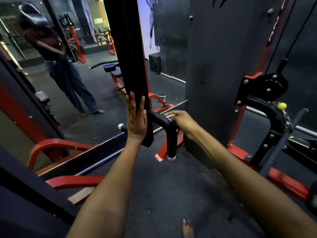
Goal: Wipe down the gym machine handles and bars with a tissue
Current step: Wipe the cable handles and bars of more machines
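So the biggest thing in view is the tall dark weight-stack housing (223,66) on the right of the cable machine, with the red frame (240,152) running along its base and the pulley bracket (264,90) bolted beside it. Left of that is a wall mirror (68,83) showing the person's reflection and more red gear behind. Hanging down the middle is a black upright bar (133,66), and the left hand (137,121) is laid flat against it, fingers straight and pointing up, not wrapped round anything, I'd guess just steadying it. Sticking out from the bottom of that bar is a curved black padded handle (164,127) with a chrome end cap (171,158) at the near end and another cap on the far left side. The right hand (180,120) is at the top bend of the handle, fingers curled round a scrunched white tissue (169,116) that's pressed on the grip or just beside it, hard to say because of the blur. Progress-wise I'd call it early to middle: this handle is being worked at its upper curve, the lower straight part doesn't look reached yet, and the upright, the long grey bar (283,140) on the right and the pulley area all seem left to do. No visible sign of what's already clean.
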{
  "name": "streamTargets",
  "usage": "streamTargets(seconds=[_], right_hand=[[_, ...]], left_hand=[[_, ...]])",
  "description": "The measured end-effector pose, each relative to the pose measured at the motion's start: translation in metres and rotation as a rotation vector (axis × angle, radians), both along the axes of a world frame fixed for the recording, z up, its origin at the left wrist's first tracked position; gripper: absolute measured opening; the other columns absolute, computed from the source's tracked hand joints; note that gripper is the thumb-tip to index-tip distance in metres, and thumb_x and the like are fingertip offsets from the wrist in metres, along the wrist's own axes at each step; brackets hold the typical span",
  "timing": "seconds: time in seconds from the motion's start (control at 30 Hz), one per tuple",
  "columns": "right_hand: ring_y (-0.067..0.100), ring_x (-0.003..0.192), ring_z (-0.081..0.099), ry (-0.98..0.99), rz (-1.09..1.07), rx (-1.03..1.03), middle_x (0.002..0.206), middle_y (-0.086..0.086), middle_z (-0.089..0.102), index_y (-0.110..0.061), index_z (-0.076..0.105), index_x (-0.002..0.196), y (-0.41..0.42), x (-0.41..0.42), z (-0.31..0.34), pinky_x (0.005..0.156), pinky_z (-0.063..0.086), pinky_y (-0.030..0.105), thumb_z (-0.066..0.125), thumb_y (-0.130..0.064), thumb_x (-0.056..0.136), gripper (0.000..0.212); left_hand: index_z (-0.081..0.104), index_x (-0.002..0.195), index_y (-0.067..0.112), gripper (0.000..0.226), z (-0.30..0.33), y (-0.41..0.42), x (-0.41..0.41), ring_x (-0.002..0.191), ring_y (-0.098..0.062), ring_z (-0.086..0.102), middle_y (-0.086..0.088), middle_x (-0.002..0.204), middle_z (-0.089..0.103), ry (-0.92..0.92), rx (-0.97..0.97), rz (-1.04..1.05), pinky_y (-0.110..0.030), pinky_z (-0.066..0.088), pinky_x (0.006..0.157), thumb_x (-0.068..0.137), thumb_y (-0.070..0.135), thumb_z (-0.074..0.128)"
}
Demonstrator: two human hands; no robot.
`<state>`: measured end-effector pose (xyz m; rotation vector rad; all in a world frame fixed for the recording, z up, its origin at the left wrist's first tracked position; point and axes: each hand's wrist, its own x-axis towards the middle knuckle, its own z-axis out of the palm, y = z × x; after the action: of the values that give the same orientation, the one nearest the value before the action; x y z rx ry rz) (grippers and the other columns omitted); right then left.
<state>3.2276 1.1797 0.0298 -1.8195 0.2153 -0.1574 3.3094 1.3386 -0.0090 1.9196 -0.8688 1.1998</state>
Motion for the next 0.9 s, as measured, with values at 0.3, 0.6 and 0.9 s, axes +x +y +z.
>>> streamTargets(seconds=[0.3, 0.6, 0.9], right_hand=[[0.007, 0.128, 0.044, -0.676, -0.091, -0.499, 0.136, 0.009, 0.053, -0.002, 0.054, 0.131, 0.019, -0.044, -0.045, 0.11, 0.032, 0.02, 0.052, 0.019, 0.081, 0.054], [0.01, 0.084, 0.059, 0.025, -0.207, -0.29, 0.099, 0.005, 0.068, -0.02, 0.057, 0.129, 0.03, -0.087, -0.123, 0.071, 0.041, 0.024, 0.044, -0.002, 0.093, 0.043], [0.039, 0.096, 0.061, 0.169, -0.239, -0.491, 0.102, 0.022, 0.066, -0.007, 0.065, 0.1, 0.017, -0.095, -0.075, 0.073, 0.045, 0.035, 0.044, -0.013, 0.089, 0.024]], left_hand=[[-0.008, 0.153, 0.036, 0.069, -0.003, -0.001, 0.002, 0.148, -0.01, -0.013, 0.017, 0.159, -0.018, -0.004, -0.016, 0.019, -0.03, 0.001, 0.122, 0.102, 0.013, 0.033], [-0.009, 0.153, 0.035, 0.064, -0.005, -0.002, -0.006, 0.148, -0.011, -0.014, 0.017, 0.159, -0.019, 0.076, -0.034, 0.008, -0.032, 0.001, 0.122, 0.104, 0.016, 0.027], [-0.013, 0.151, 0.03, 0.068, -0.003, 0.026, -0.065, 0.149, -0.014, -0.007, 0.011, 0.159, -0.017, 0.522, 0.15, 0.131, -0.043, 0.007, 0.121, 0.104, 0.02, 0.035]])
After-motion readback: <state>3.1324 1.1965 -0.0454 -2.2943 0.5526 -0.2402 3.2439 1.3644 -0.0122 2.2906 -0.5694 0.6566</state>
